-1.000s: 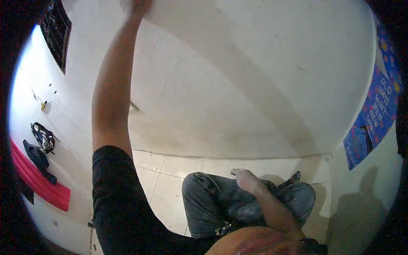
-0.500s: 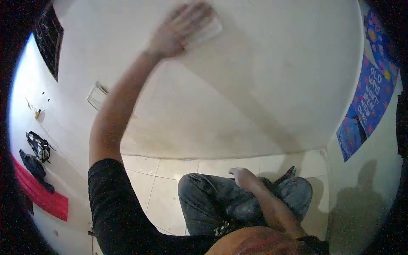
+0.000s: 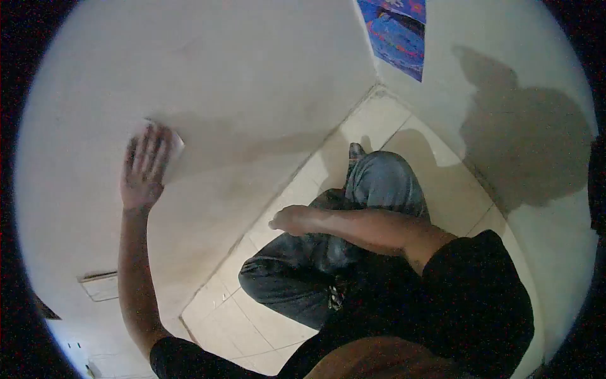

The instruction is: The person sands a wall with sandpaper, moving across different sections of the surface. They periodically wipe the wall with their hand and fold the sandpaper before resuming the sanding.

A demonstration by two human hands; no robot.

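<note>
My left hand (image 3: 146,161) lies flat against the pale wall (image 3: 233,76), fingers stretched out and pointing up. Under it is a thin whitish sheet (image 3: 179,144), pressed to the wall, with one corner and an edge showing past the fingers. What the sheet is made of I cannot make out. My right hand (image 3: 290,220) rests over my crossed legs in dark jeans (image 3: 284,265), close to the knee. Its fingers are curled in, and nothing shows in them.
Pale floor tiles (image 3: 246,325) meet the wall along a dark seam. A blue printed poster (image 3: 398,41) hangs by the corner, on the right-hand wall (image 3: 442,114). A pale rectangular wall fitting (image 3: 101,286) sits left of my left forearm. My shadow falls on the right-hand wall.
The view has turned right, bringing the corner towards the middle. My left hand, blurred before, shows more sharply, still flat over the sheet on the wall. My right hand stays over my legs.
</note>
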